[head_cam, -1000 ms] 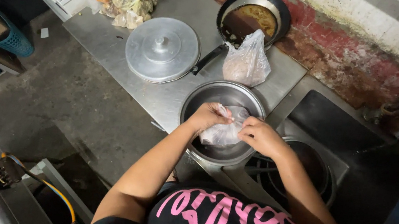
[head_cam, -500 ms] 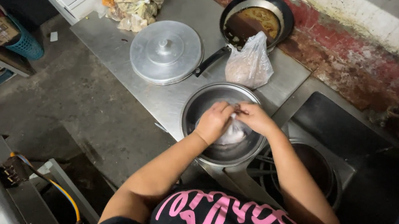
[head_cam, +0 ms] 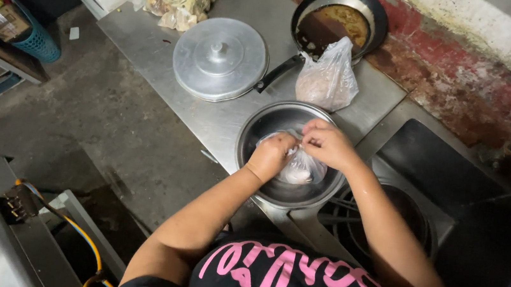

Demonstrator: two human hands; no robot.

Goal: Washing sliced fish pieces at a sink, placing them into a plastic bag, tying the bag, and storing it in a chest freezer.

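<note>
Both hands are gripping the clear plastic bag (head_cam: pixel 300 166), left hand (head_cam: pixel 271 156) steadying, right hand (head_cam: pixel 328 144) pinching its top, keeping it over the metal bowl (head_cam: pixel 256 134).

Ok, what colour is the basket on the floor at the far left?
Blue, a mesh-sided basket; the head view shows it at the left edge.

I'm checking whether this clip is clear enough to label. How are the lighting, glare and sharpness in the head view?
Head view: light is dim and uneven, the right side and floor corners sinking into shadow; soft glare on the round lid and the bowl rim; both hands, left hand and right hand, on the clear bag are fairly sharp; straight edges bow slightly toward the corners.
</note>
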